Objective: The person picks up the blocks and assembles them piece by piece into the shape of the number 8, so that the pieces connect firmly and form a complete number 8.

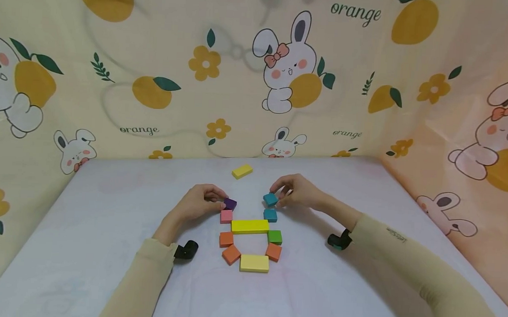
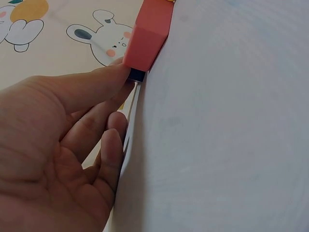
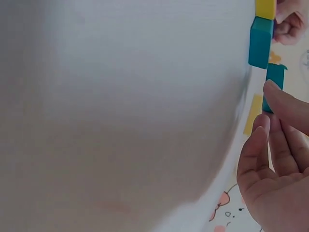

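My left hand pinches a dark purple block between thumb and fingers, just behind a pink block. In the left wrist view the pink block hides most of the purple one. A teal block is pinched by the thumb and fingers of my right hand. Right behind a second teal block on the table, the held one sits slightly turned. In the right wrist view the held teal block shows at the thumb tip, near the other teal block.
Between the two rows lies a long yellow block. Nearer are orange blocks, a green block and another yellow block forming a ring. A loose yellow block lies at the back of the white-covered table. Patterned cloth rises behind.
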Demonstrator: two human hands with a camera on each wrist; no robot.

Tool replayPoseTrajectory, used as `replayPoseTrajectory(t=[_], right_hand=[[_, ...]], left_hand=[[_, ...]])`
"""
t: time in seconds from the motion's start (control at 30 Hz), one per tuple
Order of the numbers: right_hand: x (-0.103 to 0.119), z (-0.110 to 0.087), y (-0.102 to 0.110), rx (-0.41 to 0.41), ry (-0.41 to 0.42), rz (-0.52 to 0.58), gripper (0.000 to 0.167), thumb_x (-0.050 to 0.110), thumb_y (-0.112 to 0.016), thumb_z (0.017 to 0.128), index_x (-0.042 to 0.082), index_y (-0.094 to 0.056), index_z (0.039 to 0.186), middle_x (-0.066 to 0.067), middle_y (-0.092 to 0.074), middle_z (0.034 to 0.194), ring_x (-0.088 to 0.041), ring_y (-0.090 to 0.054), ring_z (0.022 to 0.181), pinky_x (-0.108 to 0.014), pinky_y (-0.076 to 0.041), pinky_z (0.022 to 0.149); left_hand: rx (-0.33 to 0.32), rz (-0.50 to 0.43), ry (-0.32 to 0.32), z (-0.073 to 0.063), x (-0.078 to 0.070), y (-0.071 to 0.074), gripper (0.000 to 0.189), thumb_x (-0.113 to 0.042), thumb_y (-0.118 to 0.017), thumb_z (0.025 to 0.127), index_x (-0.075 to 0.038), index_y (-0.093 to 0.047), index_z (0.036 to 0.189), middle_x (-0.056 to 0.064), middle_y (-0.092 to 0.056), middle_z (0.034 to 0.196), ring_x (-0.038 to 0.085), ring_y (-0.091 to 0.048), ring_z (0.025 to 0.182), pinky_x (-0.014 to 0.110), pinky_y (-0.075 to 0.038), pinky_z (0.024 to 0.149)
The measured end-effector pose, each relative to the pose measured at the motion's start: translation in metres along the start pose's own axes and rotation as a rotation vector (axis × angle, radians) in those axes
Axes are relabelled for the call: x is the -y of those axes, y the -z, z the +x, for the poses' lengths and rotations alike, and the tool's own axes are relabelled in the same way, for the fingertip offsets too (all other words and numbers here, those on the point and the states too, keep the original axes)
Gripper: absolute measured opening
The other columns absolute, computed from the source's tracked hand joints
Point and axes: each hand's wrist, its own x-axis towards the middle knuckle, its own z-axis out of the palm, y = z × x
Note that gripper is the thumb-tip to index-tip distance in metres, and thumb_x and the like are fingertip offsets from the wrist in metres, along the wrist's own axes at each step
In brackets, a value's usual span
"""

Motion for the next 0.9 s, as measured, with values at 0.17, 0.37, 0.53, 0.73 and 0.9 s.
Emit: replayPoseTrajectory(t=[0.17, 0.37, 0.53, 0.73, 0.9], right_hand=[[0.000, 0.005, -0.006, 0.026, -0.006, 0.015, 0.034, -0.001, -0.082, 0.077, 0.011, -0.071, 0.107, -0.004, -0.068, 0.100, -0.027, -0.060, 0.085, -0.033, -0.053, 0.076], [0.001, 0.008, -0.008, 0.063, -0.004, 0.020, 0.034, -0.005, -0.080, 0.078, 0.008, -0.071, 0.108, -0.005, -0.068, 0.100, -0.027, -0.059, 0.085, -0.032, -0.053, 0.076], [0.001, 0.009, -0.008, 0.077, -0.018, 0.021, 0.034, -0.006, -0.078, 0.078, 0.007, -0.071, 0.108, -0.005, -0.068, 0.100, -0.027, -0.059, 0.084, -0.032, -0.052, 0.076], [0.001, 0.011, -0.011, 0.077, -0.029, 0.019, 0.034, -0.009, -0.077, 0.078, 0.007, -0.071, 0.107, -0.005, -0.068, 0.099, -0.026, -0.059, 0.083, -0.031, -0.053, 0.075], [0.004, 0.011, -0.013, 0.074, -0.039, 0.026, 0.034, -0.010, -0.076, 0.078, 0.007, -0.071, 0.107, -0.005, -0.068, 0.100, -0.026, -0.059, 0.082, -0.030, -0.053, 0.074]], left_hand=[[0.001, 0.009, 0.010, 0.001, -0.001, -0.001, 0.023, -0.020, -0.077, 0.088, -0.018, -0.070, 0.109, -0.002, -0.067, 0.103, 0.020, -0.059, 0.098, 0.042, -0.045, 0.095], [-0.005, 0.009, 0.014, 0.003, -0.001, -0.002, 0.022, -0.020, -0.077, 0.088, -0.018, -0.070, 0.109, -0.002, -0.067, 0.102, 0.020, -0.059, 0.096, 0.041, -0.046, 0.094], [-0.002, 0.006, 0.017, 0.003, -0.002, -0.001, 0.022, -0.020, -0.077, 0.088, -0.018, -0.070, 0.109, -0.003, -0.067, 0.102, 0.020, -0.059, 0.097, 0.041, -0.046, 0.094], [-0.004, 0.012, 0.020, 0.001, -0.003, 0.000, 0.023, -0.020, -0.077, 0.088, -0.018, -0.070, 0.109, -0.002, -0.067, 0.103, 0.021, -0.058, 0.099, 0.042, -0.045, 0.095], [-0.008, 0.015, 0.020, 0.000, -0.003, 0.000, 0.023, -0.019, -0.077, 0.088, -0.018, -0.070, 0.110, -0.002, -0.067, 0.103, 0.021, -0.058, 0.098, 0.042, -0.045, 0.095]])
